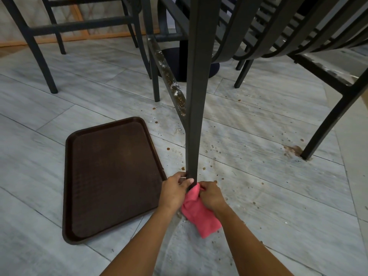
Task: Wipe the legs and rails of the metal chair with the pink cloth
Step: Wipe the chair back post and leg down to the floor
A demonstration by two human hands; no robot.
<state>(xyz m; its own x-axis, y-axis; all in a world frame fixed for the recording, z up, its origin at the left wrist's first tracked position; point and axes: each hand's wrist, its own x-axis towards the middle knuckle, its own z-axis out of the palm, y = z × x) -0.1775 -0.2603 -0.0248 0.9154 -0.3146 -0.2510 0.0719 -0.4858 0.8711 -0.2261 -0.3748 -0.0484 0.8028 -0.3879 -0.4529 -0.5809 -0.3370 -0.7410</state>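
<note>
Head view: pale grey tiled floor (pixel 59 100), speckled with brown spatter around the work area. A dark brown tray (pixel 111 176) lies flat on the floor, left of the hands. Other dark chairs stand behind.

The near chair leg (pixel 196 116) runs almost vertically down the frame, its foot hidden between the two hands. The left hand (pixel 175 191) grips the leg low down, fingers curled closed around it, thumb across the front face. The right hand (pixel 211 196) is closed on the pink cloth (pixel 199 216), pressing the bunched upper end against the leg just below the left thumb; the loose end trails down toward the floor.

Governing relation: the leg's long axis rises straight up and away from the fingers, so, in my judgement, the wiping stroke must travel along that axis. The right hand is the working hand; the left only steadies.

The side rail (pixel 169 76), joining the leg above the hands, carries heavy brown and white crusted residue and appears unwiped. The far right rail (pixel 326 68) is likewise soiled. Task judged early.
</note>
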